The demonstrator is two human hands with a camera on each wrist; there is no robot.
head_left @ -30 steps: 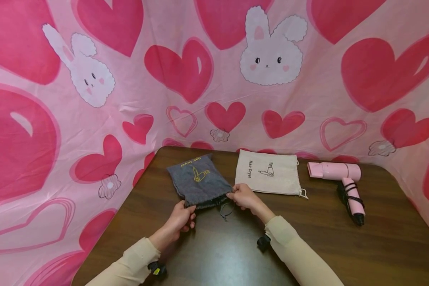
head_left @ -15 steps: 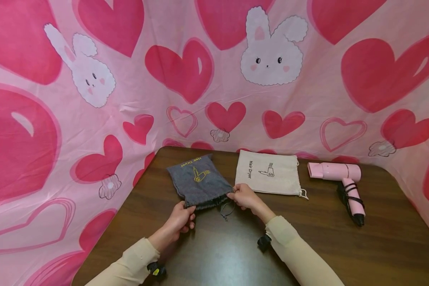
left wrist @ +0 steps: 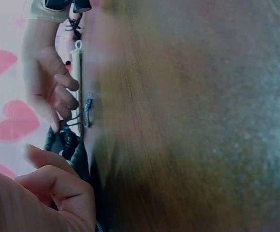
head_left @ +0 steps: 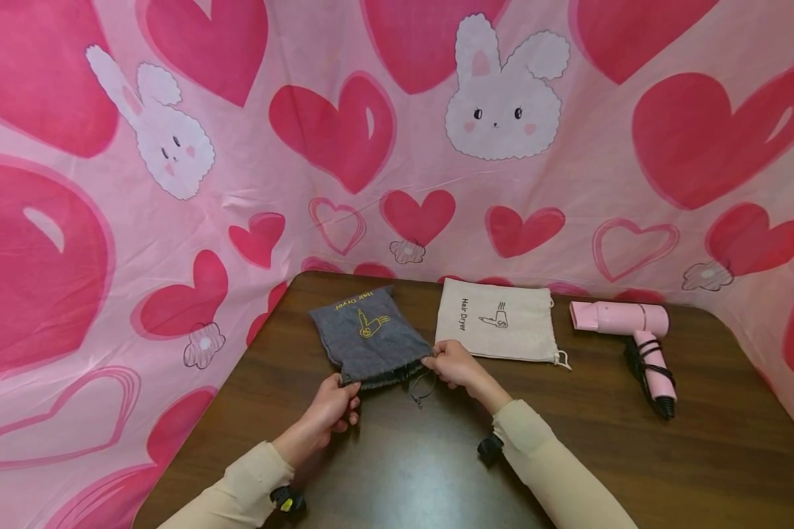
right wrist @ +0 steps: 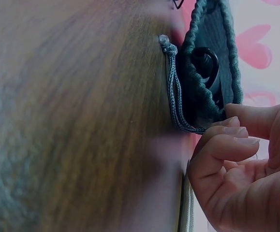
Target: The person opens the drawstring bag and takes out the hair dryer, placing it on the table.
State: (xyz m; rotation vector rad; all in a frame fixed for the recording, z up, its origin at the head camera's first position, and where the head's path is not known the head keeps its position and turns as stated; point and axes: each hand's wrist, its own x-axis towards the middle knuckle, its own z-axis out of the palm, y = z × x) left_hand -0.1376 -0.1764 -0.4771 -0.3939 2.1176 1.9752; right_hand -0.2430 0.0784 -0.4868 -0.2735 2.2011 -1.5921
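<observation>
A dark grey drawstring bag (head_left: 370,334) with a yellow hair dryer print lies on the table, its mouth toward me. My left hand (head_left: 328,408) pinches the left corner of the mouth. At the right corner, my right hand (head_left: 455,363) grips the rim between thumb and fingers. The right wrist view looks into the gaping mouth, where a black cable end (right wrist: 205,63) shows inside; the rest of that content is hidden. A knotted drawstring (right wrist: 173,82) hangs from the mouth onto the table.
A cream drawstring bag (head_left: 496,338) printed "Hair Dryer" lies flat behind my right hand. Farther right, a pink hair dryer (head_left: 625,319) rests with its black cord wound round the handle. A pink cloth with hearts and rabbits (head_left: 344,132) hangs behind the wooden table (head_left: 397,470).
Almost nothing differs. Both hands keep their hold on the bag's mouth, and the bag stays in place; the head view has shifted very slightly.
</observation>
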